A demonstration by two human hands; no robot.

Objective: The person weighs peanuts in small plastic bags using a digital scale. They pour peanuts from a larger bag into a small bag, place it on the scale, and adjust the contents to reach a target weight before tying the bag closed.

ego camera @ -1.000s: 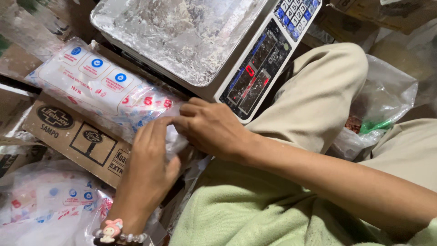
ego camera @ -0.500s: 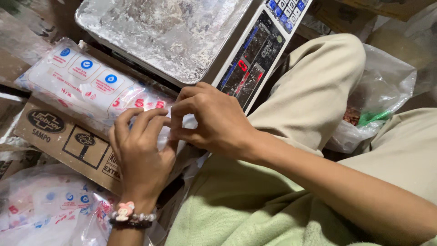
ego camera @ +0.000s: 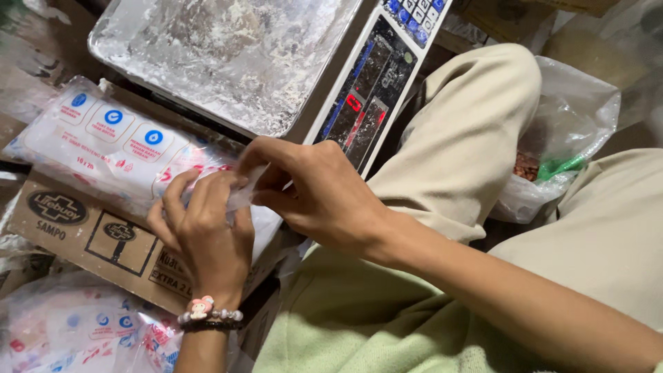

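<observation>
Clear plastic packet (ego camera: 128, 141) with blue round labels and red print lies on a brown cardboard box (ego camera: 83, 228), just below the dusty scale (ego camera: 276, 62). Left hand (ego camera: 204, 231) and right hand (ego camera: 311, 193) both pinch its near end. A knee (ego camera: 476, 117) stands right of the scale.

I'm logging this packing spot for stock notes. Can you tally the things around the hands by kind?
Bundles of printed plastic bags: 2, one on the carton, one at bottom left
Cardboard carton: 1
Weighing scale with a powder-dusted tray: 1
Clear plastic bag with contents, by the knee: 1
Thin plastic bag pinched between left hand and right hand: 1
Total: 6
</observation>
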